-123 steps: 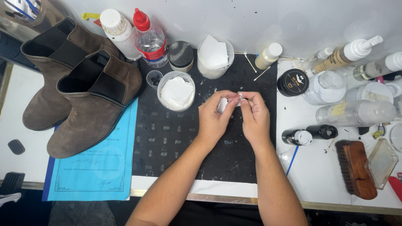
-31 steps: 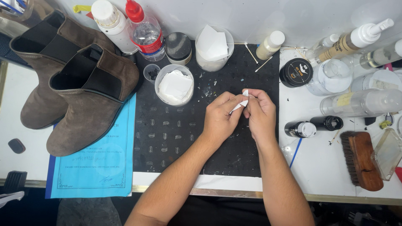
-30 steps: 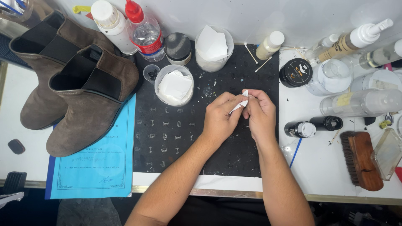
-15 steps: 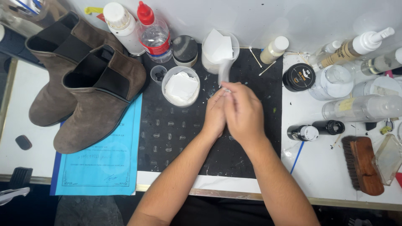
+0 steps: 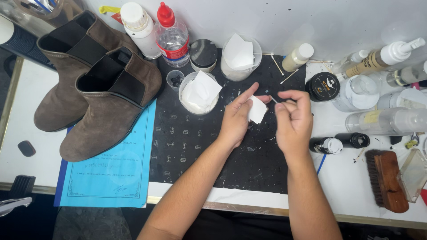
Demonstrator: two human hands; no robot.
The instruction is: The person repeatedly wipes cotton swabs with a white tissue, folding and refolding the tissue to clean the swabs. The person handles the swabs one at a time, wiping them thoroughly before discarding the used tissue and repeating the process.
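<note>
Far to the left of both hands, two brown suede boots [image 5: 95, 95] stand on a blue sheet of paper [image 5: 113, 173], toes toward the person. Up and to the left of the grip, a white bottle [image 5: 135, 29] and a clear bottle with a red cap [image 5: 172, 35] stand at the wall. Just left of the left hand, a clear cup [image 5: 199, 93] holds folded white pads; another cup [image 5: 239, 57] with pads stands above it.

The left hand [image 5: 235, 118] rests over the black mat [image 5: 200, 142], its thumb and fingers pinched shut on a small white pad [image 5: 257, 109], which hangs between the two hands. Close beside it, the right hand [image 5: 293, 120] is closed on a thin white stick [image 5: 275, 100], whose tip points toward the pad; I cannot tell whether they touch.

To the right of the right hand sit a round black tin [image 5: 322, 86], a small dark bottle lying on its side [image 5: 340, 143] and several clear bottles. Farthest right and lower lies a wooden brush [image 5: 386, 180].
</note>
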